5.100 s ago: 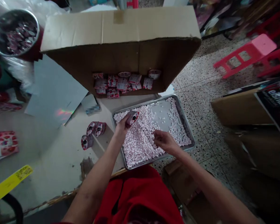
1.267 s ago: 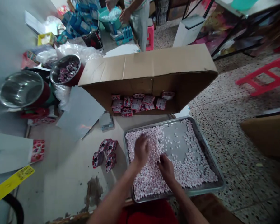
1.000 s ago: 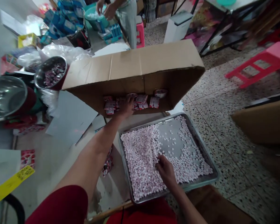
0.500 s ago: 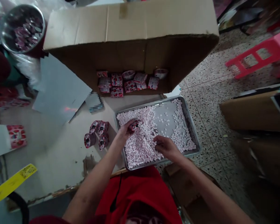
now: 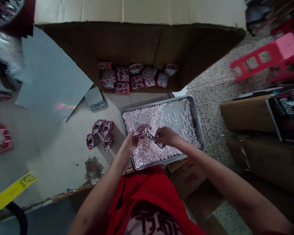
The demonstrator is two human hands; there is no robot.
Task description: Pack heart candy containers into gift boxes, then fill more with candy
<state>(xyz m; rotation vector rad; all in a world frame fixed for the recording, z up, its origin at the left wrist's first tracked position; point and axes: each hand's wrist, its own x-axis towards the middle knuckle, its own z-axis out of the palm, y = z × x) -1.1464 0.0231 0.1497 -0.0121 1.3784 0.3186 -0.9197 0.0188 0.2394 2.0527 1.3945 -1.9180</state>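
Note:
A metal tray (image 5: 198, 115) holds a heap of small pale pink candies (image 5: 147, 156). Over its left half, my left hand (image 5: 130, 143) grips a small red-and-pink printed container (image 5: 143, 129). My right hand (image 5: 167, 135) is closed on a small metal scoop (image 5: 152, 137), whose far end meets the container's opening. Pale candies show at that opening. Left of the tray stand several similar printed containers (image 5: 107, 128) with dark round openings in their tops.
Behind the tray a large cardboard box (image 5: 137, 39) lies on its side, with several printed packs (image 5: 122, 88) inside. A grey sheet (image 5: 51, 75) and a small white box (image 5: 94, 96) rest on the table (image 5: 51, 156). Red plastic stools (image 5: 271, 54) stand on the floor at right.
My right hand has risen from the candies and brought the scoop to the container in my left hand. The view has also shifted slightly.

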